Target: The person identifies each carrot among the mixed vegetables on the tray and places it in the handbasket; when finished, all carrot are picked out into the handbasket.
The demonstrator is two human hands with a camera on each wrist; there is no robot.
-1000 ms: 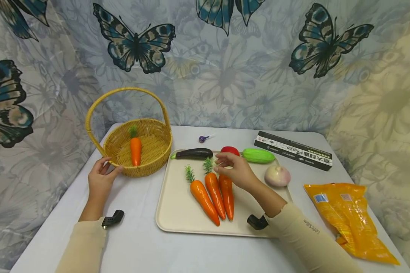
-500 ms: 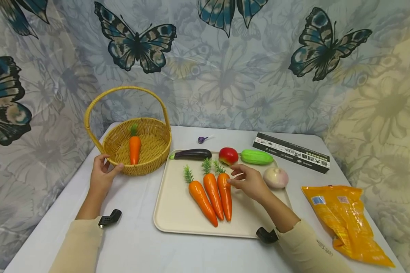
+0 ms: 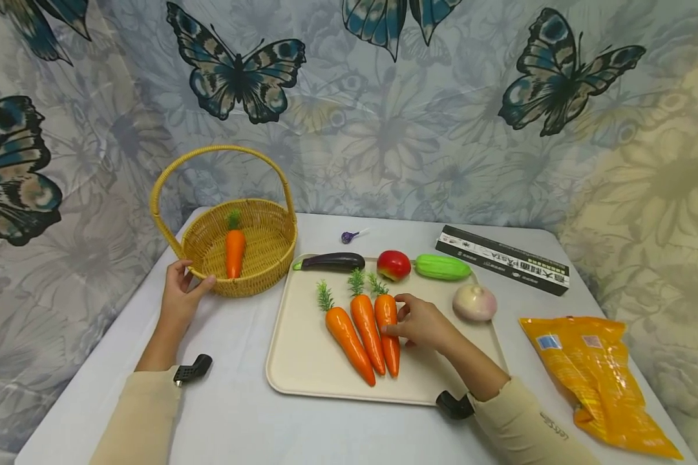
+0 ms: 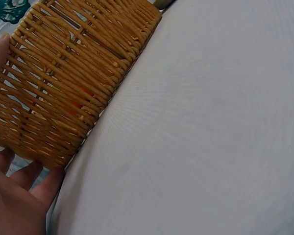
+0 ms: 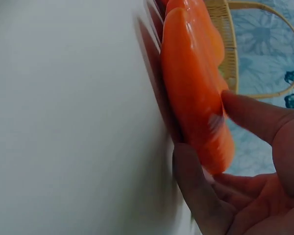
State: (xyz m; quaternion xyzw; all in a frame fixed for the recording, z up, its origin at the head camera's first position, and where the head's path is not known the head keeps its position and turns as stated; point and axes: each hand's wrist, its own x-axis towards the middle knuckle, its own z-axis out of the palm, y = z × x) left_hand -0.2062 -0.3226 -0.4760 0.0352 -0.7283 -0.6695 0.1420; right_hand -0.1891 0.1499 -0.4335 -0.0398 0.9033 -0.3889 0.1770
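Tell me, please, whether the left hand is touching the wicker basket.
Touching. The left wrist view shows it: the left hand has its fingers right against the lower edge of the wicker basket, with no gap between them.

A cream tray [image 3: 302, 378] lies on a white-covered table [image 3: 227, 420]. Along its far edge, left to right: dark eggplant [image 3: 333, 261], red fruit [image 3: 393, 265], green gourd [image 3: 442, 267]. A pale onion [image 3: 475, 303] sits at the right edge. Beyond the tray lies a purple lollipop [image 3: 349, 237]. A black-and-white box [image 3: 503, 259] lies aslant at far right; nearer, an orange bag [image 3: 602, 384]. Backdrop [image 3: 384, 155]: floral cloth, printed with butterflies [image 3: 238, 81].
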